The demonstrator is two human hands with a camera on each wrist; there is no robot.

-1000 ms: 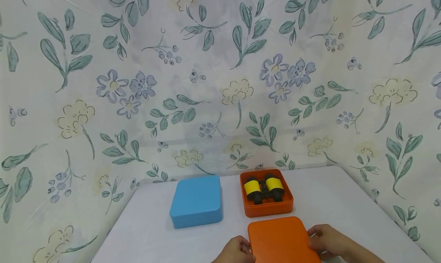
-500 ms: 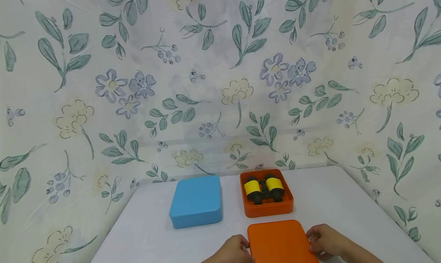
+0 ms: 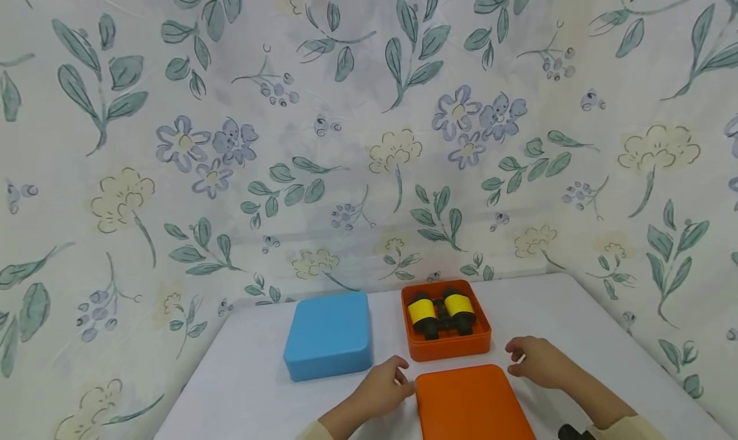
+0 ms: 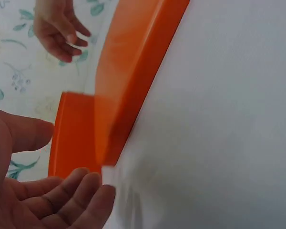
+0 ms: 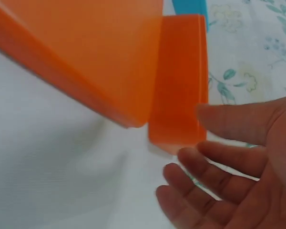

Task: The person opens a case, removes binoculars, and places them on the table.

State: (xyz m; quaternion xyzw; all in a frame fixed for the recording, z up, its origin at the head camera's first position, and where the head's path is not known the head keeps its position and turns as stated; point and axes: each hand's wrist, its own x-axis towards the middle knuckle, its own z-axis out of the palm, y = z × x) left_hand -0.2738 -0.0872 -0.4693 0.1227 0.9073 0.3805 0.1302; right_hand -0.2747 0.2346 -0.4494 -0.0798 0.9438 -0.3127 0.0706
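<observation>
An orange square lid (image 3: 469, 405) lies flat on the white table, close to the front. Behind it stands an open orange box (image 3: 450, 349) with black and yellow binoculars (image 3: 442, 313) inside. My left hand (image 3: 382, 383) is at the lid's left far corner, fingers relaxed and holding nothing. Past the lid's right far corner hovers my right hand (image 3: 539, 361), loosely bent, also with nothing in it. Both wrist views show thumb and fingers spread apart, with the orange box (image 4: 74, 138) beyond the left hand's fingers and the box wall (image 5: 178, 86) beyond the right hand's.
A blue square box (image 3: 330, 337), its top covered, stands left of the orange box. Floral cloth (image 3: 369, 171) hangs behind the white table (image 3: 242, 369) and down both sides. A small black object (image 3: 573, 432) shows by the right sleeve.
Both hands have let go of the lid's sides and moved forward, toward the orange box. The lid slid slightly nearer to me earlier and now lies on the table.
</observation>
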